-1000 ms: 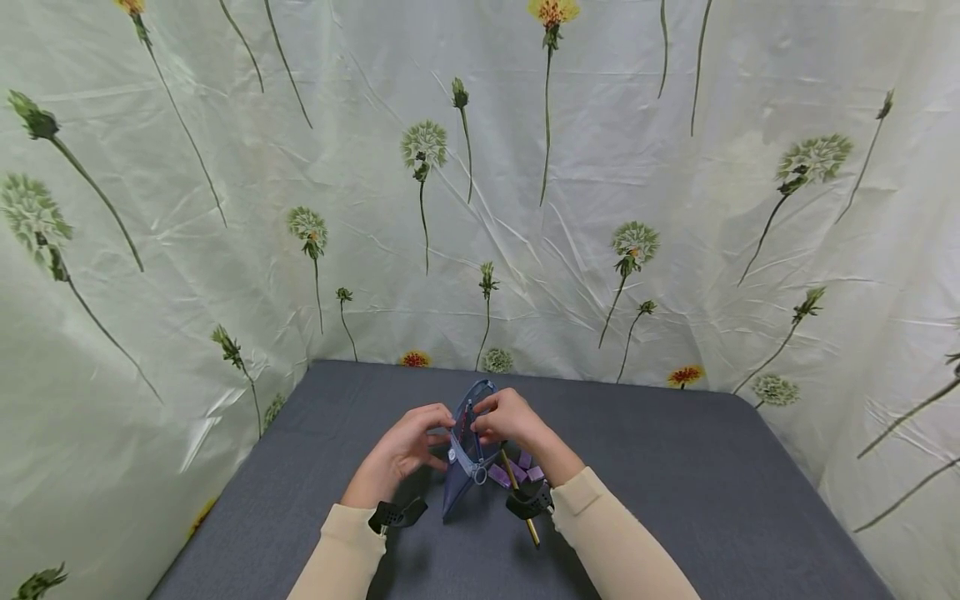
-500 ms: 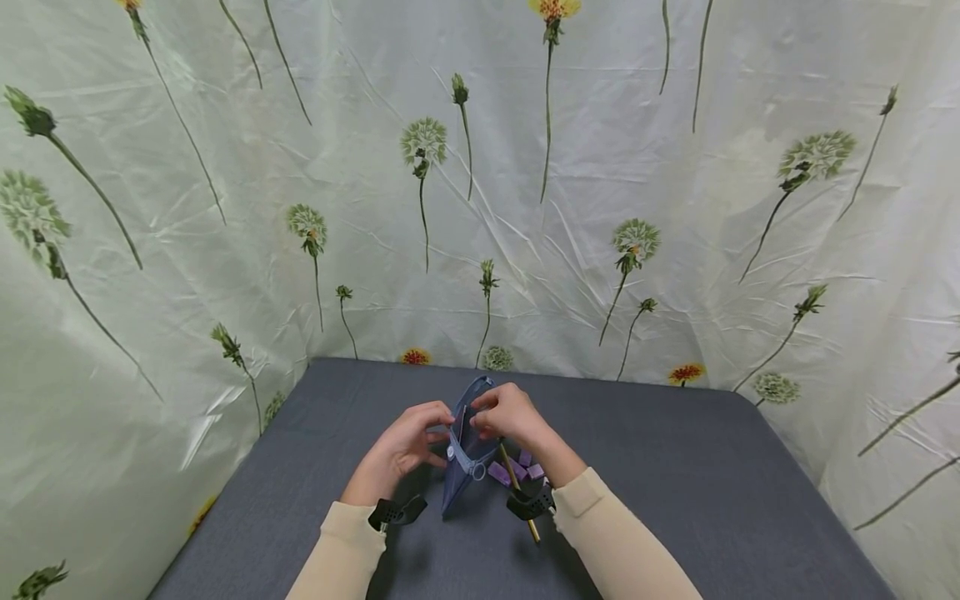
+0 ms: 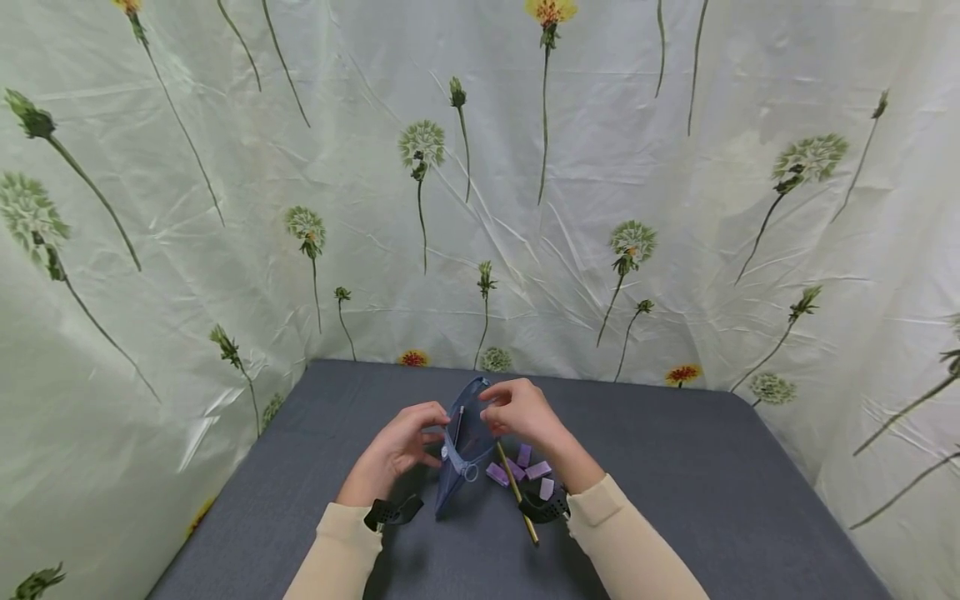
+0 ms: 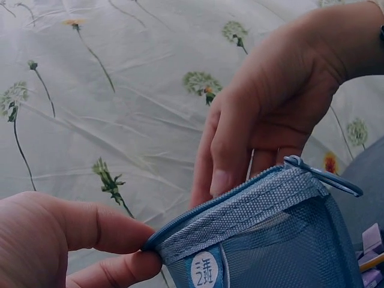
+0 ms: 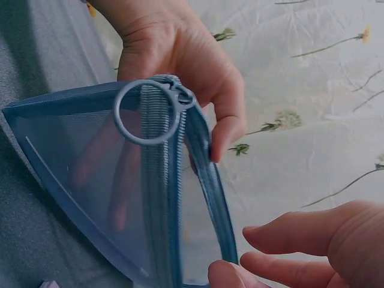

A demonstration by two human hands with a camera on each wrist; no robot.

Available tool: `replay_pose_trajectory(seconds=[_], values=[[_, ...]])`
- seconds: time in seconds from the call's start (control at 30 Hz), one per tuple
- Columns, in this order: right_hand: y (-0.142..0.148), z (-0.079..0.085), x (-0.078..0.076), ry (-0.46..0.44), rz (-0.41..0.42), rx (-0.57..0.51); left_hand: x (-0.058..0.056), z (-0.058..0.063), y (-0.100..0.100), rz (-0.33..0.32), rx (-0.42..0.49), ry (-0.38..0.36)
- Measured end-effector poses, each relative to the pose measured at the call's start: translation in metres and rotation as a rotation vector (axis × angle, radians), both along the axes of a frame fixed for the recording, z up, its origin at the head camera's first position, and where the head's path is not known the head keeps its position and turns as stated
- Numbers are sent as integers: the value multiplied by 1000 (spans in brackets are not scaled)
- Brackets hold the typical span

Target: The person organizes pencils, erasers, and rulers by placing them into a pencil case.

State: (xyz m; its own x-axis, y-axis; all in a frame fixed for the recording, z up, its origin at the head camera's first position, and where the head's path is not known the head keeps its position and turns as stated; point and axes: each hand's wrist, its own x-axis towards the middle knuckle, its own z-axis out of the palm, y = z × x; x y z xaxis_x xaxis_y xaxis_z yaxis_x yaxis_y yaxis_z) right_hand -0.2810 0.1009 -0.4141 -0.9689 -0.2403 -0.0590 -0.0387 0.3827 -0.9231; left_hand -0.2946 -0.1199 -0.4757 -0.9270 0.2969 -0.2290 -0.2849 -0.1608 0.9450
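Observation:
A blue mesh zip pouch (image 3: 450,490) stands tilted on the table with its mouth gaping. My left hand (image 3: 405,442) pinches the pouch's rim between thumb and fingers, as the left wrist view shows. Over the opposite side of the mouth hovers my right hand (image 3: 525,412). In the right wrist view the right fingers (image 5: 294,231) are bent loosely near the rim, thumb apart, nothing between them. A thin pen-like stick (image 3: 459,423) leans inside the pouch. The zip carries a ring pull (image 5: 147,112) at the near end.
Right of the pouch lie several small purple blocks (image 3: 497,474). A gold-coloured pencil-like stick (image 3: 517,493) lies across them toward me. The dark grey table (image 3: 675,492) meets a hanging white flowered cloth (image 3: 570,275) at its back edge.
My right hand has drawn up and to the right, out of the pouch mouth. The stick it was at now stands inside the pouch. My left hand keeps its hold on the rim.

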Motion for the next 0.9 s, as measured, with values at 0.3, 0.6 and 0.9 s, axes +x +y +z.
replay_pose_trajectory(seconds=[0.3, 0.6, 0.9], values=[[11, -1, 7, 81, 1, 50, -1, -2, -2, 24, -18, 0], [23, -1, 15, 95, -6, 53, -1, 0, -1, 24, -7, -1], [30, -3, 22, 129, -5, 59, 0, -2, 0, 35, -28, 5]])
